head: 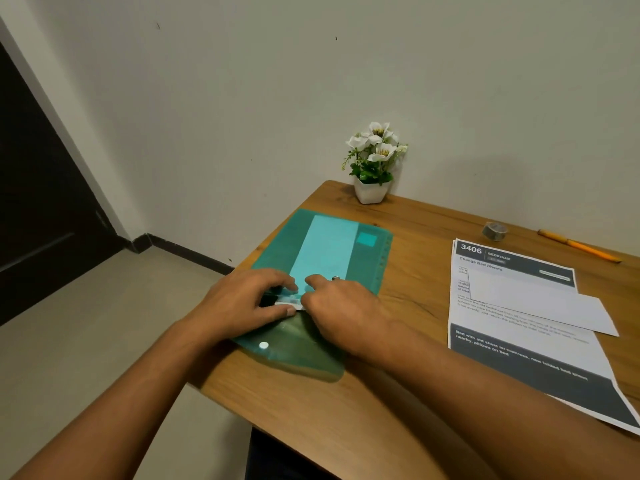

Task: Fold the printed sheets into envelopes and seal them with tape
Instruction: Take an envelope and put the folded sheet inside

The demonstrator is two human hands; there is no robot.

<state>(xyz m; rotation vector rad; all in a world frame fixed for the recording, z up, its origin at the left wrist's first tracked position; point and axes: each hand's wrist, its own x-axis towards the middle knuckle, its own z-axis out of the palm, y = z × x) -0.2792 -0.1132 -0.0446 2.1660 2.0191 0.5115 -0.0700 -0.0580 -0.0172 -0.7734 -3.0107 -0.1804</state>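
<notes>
A translucent green plastic folder [332,355] lies on the wooden desk [408,237] at its left side, flap open toward me with a white snap button [264,345]. A pale folded sheet [325,251] shows through its body. My left hand [242,303] and my right hand [343,306] meet at the folder's mouth, both pinching the end of a folded white paper [289,302] there. To the right lies a printed sheet [519,341] headed 3406, with a white folded envelope [540,299] on top of it. A small tape roll [494,231] sits behind the sheet.
A white pot of artificial flowers [374,168] stands at the desk's back left corner against the wall. An orange pencil [578,245] lies at the far right. The desk's left edge runs just beside the folder, floor below. A dark door [38,202] is at left.
</notes>
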